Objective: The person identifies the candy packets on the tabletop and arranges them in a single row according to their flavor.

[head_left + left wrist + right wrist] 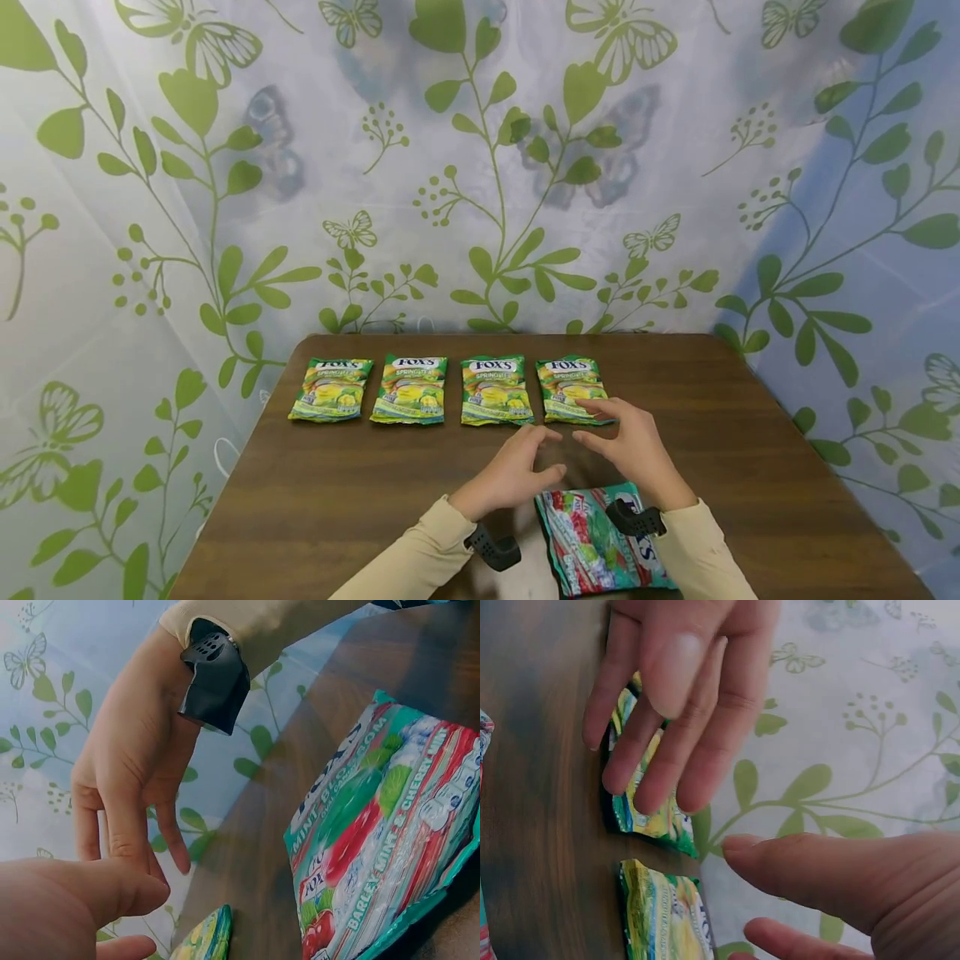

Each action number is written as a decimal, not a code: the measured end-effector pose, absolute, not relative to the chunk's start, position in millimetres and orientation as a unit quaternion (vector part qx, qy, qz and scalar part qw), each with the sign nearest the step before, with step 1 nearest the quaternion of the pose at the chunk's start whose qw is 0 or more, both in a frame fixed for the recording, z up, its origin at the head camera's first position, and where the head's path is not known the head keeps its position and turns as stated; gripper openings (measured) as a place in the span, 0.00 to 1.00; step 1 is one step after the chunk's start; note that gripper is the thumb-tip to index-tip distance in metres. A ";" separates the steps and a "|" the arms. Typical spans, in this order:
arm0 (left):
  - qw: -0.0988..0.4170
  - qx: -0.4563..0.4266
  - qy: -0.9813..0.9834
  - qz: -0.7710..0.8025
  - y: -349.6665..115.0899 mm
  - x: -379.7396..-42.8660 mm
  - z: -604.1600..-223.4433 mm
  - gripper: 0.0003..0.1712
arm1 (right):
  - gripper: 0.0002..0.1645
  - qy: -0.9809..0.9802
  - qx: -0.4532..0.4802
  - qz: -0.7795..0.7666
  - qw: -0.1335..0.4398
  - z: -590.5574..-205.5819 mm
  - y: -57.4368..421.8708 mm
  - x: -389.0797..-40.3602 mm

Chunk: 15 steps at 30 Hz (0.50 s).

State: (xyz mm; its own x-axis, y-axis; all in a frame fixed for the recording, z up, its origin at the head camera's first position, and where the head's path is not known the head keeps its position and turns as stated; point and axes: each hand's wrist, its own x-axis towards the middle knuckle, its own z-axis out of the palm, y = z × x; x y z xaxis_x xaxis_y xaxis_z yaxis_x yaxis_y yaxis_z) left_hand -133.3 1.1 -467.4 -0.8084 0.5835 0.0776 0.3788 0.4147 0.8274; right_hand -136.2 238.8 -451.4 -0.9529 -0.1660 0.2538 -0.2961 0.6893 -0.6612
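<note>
Both hands hover over the table with nothing in them. My left hand (513, 471) has loosely bent fingers above the near edge of the yellow-green row. Beside it, my right hand (633, 437) overlaps the rightmost yellow-green candy bag (566, 387) in the head view, its fingers spread and slightly bent. Below the hands lies a teal and red candy bag (585, 542), turned sideways and partly covered by the right wrist. In the left wrist view this bag (375, 832) reads "Barley Mint & Cherry Mint". Fingers of the left hand (682, 682) show over the yellow-green bags in the right wrist view.
Three more yellow-green Fox's bags, the left (332, 392), second (409, 392) and third (497, 400), lie in line with the rightmost along the back of the brown wooden table (337, 492). A curtain (480, 167) with leaves and butterflies hangs behind the table's back edge.
</note>
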 end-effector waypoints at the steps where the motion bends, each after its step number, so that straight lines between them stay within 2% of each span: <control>1: 0.114 0.291 0.833 0.456 0.2 -132.1 -466.3 0.27 | 0.30 -0.917 0.124 0.369 0.090 -450.1 239.3 -133.8; 15: 0.141 0.261 0.804 0.515 -13.1 -114.7 -466.2 0.27 | 0.34 -0.930 0.055 0.357 0.069 -439.4 252.0 -94.4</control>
